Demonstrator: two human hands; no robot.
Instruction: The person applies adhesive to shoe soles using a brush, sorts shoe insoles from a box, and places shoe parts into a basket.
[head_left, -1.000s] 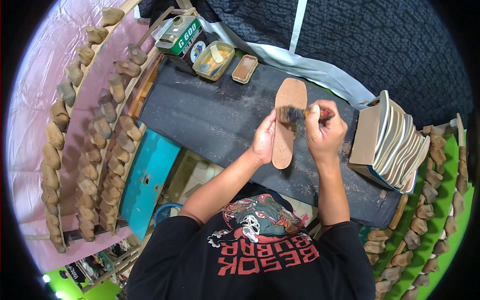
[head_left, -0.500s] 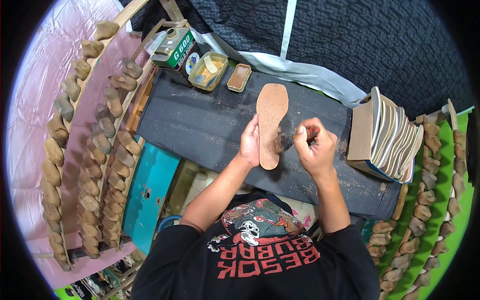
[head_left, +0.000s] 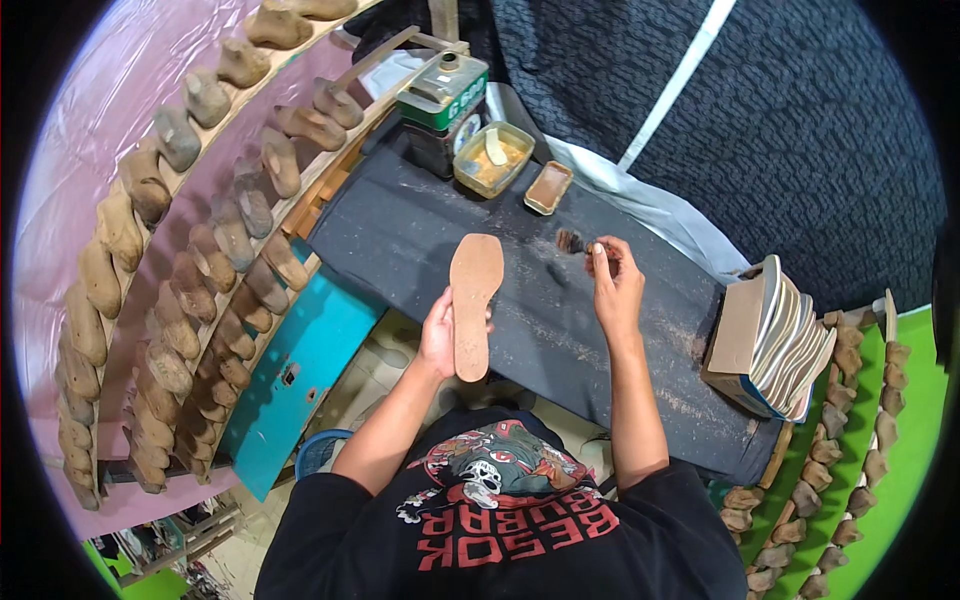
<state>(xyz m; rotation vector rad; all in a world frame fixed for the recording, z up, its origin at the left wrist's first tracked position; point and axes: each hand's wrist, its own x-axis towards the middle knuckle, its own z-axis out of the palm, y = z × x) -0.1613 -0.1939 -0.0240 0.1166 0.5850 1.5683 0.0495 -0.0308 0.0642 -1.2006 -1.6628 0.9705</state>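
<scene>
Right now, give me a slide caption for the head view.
Left hand holds a tan sole; right hand holds a brush apart from it, over a dark table.

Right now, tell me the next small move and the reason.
Probably lower the brush onto the dark tabletop: the right hand holds it above the dusty surface, apart from the insole in the left hand.

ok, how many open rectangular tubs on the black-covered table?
2: the larger tub beside the green-topped metal can, and the smaller tub to the larger one's right.
</scene>
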